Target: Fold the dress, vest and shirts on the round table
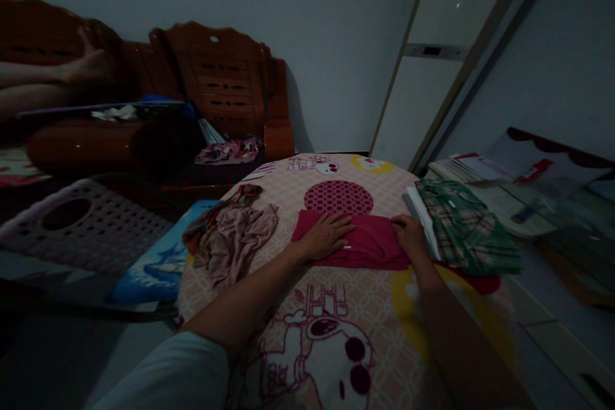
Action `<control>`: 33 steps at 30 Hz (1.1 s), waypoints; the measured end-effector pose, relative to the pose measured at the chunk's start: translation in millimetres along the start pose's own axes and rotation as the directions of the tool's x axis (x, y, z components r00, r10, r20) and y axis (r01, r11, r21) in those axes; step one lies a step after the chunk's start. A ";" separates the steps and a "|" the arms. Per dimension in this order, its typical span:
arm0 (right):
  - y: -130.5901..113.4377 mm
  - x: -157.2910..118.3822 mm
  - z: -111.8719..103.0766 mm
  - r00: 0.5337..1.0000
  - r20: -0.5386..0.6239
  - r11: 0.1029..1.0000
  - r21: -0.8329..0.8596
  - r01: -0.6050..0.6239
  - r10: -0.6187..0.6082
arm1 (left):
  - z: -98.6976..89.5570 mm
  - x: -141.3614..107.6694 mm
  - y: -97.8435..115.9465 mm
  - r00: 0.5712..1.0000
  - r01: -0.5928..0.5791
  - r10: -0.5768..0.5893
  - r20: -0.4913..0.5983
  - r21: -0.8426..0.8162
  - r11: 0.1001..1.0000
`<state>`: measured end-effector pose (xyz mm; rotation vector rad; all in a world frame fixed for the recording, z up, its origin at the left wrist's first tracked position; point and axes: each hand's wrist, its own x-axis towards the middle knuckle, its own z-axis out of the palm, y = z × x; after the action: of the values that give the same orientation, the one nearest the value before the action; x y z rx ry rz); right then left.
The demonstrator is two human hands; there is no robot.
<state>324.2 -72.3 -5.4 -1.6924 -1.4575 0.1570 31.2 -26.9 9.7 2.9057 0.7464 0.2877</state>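
Note:
A dark pink garment (369,242), folded into a flat rectangle, lies across the middle of a round, cloth-covered table (298,275). My left hand (327,236) rests flat on its left half, fingers stretched out. At the right end of the garment, my right hand (408,234) pinches the upper corner between thumb and curled fingers. Just right of that hand sits a stack of folded clothes with a green plaid shirt (466,224) on top and a white folded piece (425,221) beside it. Crumpled pinkish clothing (235,237) lies at the table's left side.
Left of the table stand a woven chair (86,224) and a blue printed cushion (158,262). Behind are wooden seats (221,77), with another person's bare foot (86,64) at far left. A tall white cabinet-like unit (427,77) stands by the wall; papers (480,166) lie at right.

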 end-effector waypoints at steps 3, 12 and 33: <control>3.5 0.3 2.3 0.999 -0.011 0.999 -0.028 -0.041 0.041 | 0.4 0.1 0.3 1.000 0.001 -0.001 0.000 0.005 1.000; 10.7 5.8 10.5 0.999 -0.042 0.999 0.046 -0.026 0.028 | 2.7 -0.3 -0.4 1.000 -0.008 0.009 -0.023 0.010 1.000; 6.0 7.8 12.1 0.959 -0.038 0.954 -0.121 0.276 -0.282 | 0.8 -0.7 0.7 1.000 -0.002 0.002 -0.014 0.011 1.000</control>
<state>323.9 -59.0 -13.5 -1.5464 -1.6731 -0.1291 31.0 -27.9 8.9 2.9183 0.7496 0.3060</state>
